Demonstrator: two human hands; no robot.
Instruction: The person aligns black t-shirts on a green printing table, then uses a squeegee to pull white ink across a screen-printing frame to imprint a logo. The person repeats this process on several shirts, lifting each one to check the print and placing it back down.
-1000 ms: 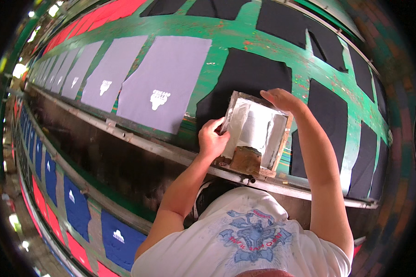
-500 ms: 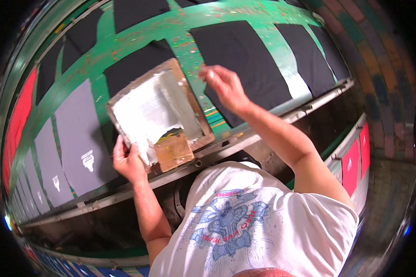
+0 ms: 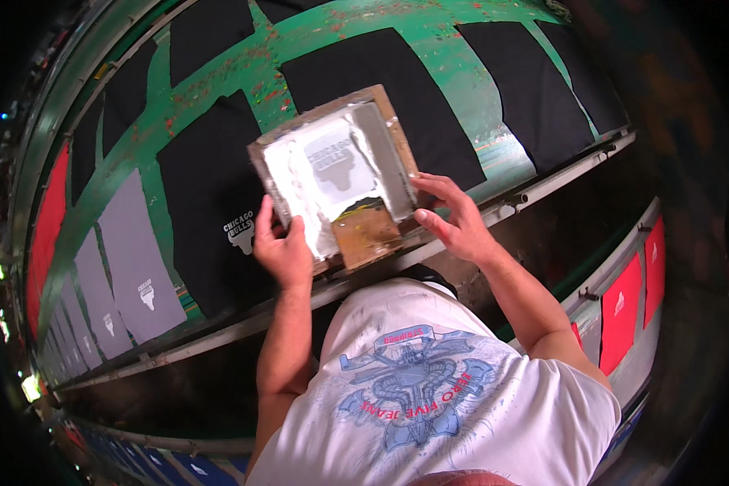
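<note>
Screen (image 3: 340, 168) sits between the hands (image 3: 285, 249), fingers at its opposite sides.

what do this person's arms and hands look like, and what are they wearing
The left hand and right hand are bare and ungloved, and the forearms are uncovered. The white T-shirt has short sleeves and a blue and red print on its front.

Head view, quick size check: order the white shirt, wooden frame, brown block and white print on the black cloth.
Largest to smallest, as they look:
white shirt
wooden frame
brown block
white print on the black cloth
</note>
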